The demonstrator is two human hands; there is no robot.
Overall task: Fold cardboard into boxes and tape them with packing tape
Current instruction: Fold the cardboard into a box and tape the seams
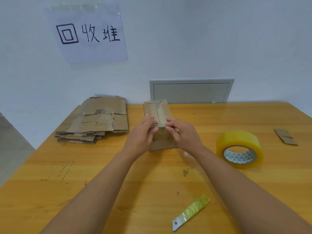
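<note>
A small brown cardboard box stands in the middle of the wooden table, its two top flaps closed with a seam down the centre. My left hand holds the near top edge from the left, thumb on the front. From the right, my right hand pinches the same near edge at the seam. A thin clear strip hangs below my right hand; I cannot tell what it is. A big roll of yellowish packing tape lies flat to the right of the box.
A stack of flattened cardboard lies at the back left. A small cardboard scrap sits at the far right. A blade wrapped in yellow tape lies near the front edge. Behind the table, the wall carries a grey panel and a paper sign.
</note>
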